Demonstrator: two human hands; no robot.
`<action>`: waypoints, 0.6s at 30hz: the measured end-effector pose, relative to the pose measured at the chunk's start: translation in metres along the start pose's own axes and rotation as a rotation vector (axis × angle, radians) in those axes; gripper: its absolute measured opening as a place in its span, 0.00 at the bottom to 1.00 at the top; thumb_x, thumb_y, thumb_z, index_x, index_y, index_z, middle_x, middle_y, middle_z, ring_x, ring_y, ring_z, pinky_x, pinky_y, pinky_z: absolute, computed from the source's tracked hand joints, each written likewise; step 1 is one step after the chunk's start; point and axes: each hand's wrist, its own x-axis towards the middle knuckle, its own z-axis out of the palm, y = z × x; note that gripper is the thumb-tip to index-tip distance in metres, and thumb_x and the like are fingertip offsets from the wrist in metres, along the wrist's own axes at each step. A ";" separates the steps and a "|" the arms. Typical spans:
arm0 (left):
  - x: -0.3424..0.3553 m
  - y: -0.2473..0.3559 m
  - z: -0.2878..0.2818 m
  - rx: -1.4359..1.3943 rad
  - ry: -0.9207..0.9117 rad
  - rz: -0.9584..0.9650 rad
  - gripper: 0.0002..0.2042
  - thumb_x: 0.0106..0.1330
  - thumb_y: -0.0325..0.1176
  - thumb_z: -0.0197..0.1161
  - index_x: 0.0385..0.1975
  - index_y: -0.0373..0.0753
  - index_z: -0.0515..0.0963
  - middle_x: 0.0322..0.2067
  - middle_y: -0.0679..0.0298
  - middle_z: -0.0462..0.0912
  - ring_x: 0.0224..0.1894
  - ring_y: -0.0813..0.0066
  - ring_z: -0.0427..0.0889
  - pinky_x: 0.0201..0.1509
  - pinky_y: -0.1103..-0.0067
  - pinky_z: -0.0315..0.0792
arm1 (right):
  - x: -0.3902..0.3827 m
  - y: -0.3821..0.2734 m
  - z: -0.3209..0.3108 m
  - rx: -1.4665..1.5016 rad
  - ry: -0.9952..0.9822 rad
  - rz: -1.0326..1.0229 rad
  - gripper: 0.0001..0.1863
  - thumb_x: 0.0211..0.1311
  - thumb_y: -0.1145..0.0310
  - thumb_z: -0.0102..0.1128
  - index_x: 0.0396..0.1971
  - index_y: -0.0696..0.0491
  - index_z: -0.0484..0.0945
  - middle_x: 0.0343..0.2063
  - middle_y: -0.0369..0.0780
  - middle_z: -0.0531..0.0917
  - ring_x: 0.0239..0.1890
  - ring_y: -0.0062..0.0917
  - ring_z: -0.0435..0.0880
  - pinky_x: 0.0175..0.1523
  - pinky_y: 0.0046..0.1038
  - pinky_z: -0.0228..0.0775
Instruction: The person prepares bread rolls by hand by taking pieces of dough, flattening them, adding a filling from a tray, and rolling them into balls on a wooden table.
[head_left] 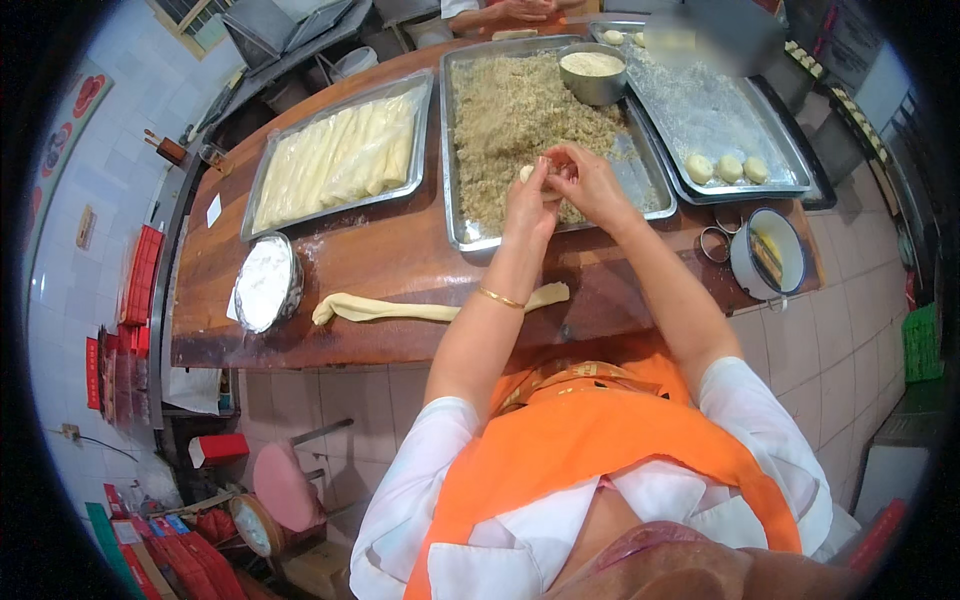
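My left hand (530, 205) and my right hand (585, 185) meet over a metal tray of crumbly tan filling (500, 120), both closed around a small pale dough piece (527, 175), partly hidden by my fingers. A metal bowl of pale grains (590, 75) sits in that tray. A long dough rope (380, 307) lies nearer me on the wooden table. To the left is a tray of plastic-covered dough strips (335, 150). At the right, a floured tray (720, 120) bears several round dough balls (729, 169).
A bowl of white flour (265, 283) stands at the table's (230, 340) left. An enamel pot (768, 255) and metal rings (714, 243) sit at the right edge. A co-worker's hands (530, 10) show beyond the table. Stools (285, 485) stand below left.
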 end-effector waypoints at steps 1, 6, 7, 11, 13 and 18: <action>0.001 -0.001 0.000 0.029 0.001 0.033 0.13 0.76 0.36 0.55 0.50 0.34 0.72 0.46 0.58 0.79 0.49 0.67 0.79 0.49 0.70 0.77 | -0.001 -0.004 0.001 0.047 0.049 0.038 0.15 0.55 0.75 0.67 0.45 0.55 0.82 0.38 0.44 0.82 0.33 0.32 0.84 0.39 0.29 0.76; -0.002 0.000 0.001 0.079 0.049 0.174 0.10 0.76 0.34 0.55 0.46 0.34 0.75 0.40 0.60 0.81 0.39 0.70 0.83 0.41 0.74 0.78 | -0.004 -0.010 0.013 0.012 0.156 -0.031 0.13 0.55 0.77 0.69 0.42 0.57 0.81 0.34 0.41 0.82 0.32 0.27 0.83 0.37 0.27 0.76; -0.004 0.000 0.003 0.087 0.064 0.200 0.10 0.76 0.33 0.55 0.46 0.34 0.76 0.38 0.61 0.82 0.35 0.71 0.83 0.37 0.76 0.78 | -0.006 -0.015 0.013 0.044 0.176 -0.020 0.13 0.54 0.77 0.69 0.41 0.57 0.81 0.34 0.41 0.82 0.33 0.29 0.83 0.38 0.28 0.76; -0.008 -0.001 0.002 0.200 0.100 0.284 0.11 0.76 0.32 0.54 0.50 0.32 0.74 0.36 0.62 0.81 0.33 0.74 0.81 0.35 0.78 0.78 | -0.014 0.000 0.028 -0.147 0.242 -0.200 0.13 0.53 0.79 0.68 0.39 0.56 0.81 0.34 0.43 0.81 0.34 0.35 0.83 0.38 0.30 0.76; -0.013 0.003 0.003 0.162 0.099 0.252 0.12 0.76 0.32 0.53 0.52 0.32 0.73 0.38 0.62 0.80 0.34 0.74 0.81 0.35 0.79 0.78 | -0.013 -0.002 0.031 -0.178 0.248 -0.236 0.12 0.53 0.79 0.68 0.39 0.56 0.81 0.33 0.44 0.81 0.34 0.38 0.83 0.38 0.31 0.76; -0.043 0.050 0.030 -0.092 -0.094 0.117 0.21 0.80 0.44 0.39 0.54 0.35 0.73 0.48 0.56 0.79 0.53 0.65 0.78 0.56 0.64 0.75 | -0.003 -0.034 -0.002 0.070 0.237 -0.038 0.12 0.51 0.75 0.71 0.37 0.57 0.84 0.35 0.44 0.84 0.33 0.33 0.85 0.39 0.33 0.78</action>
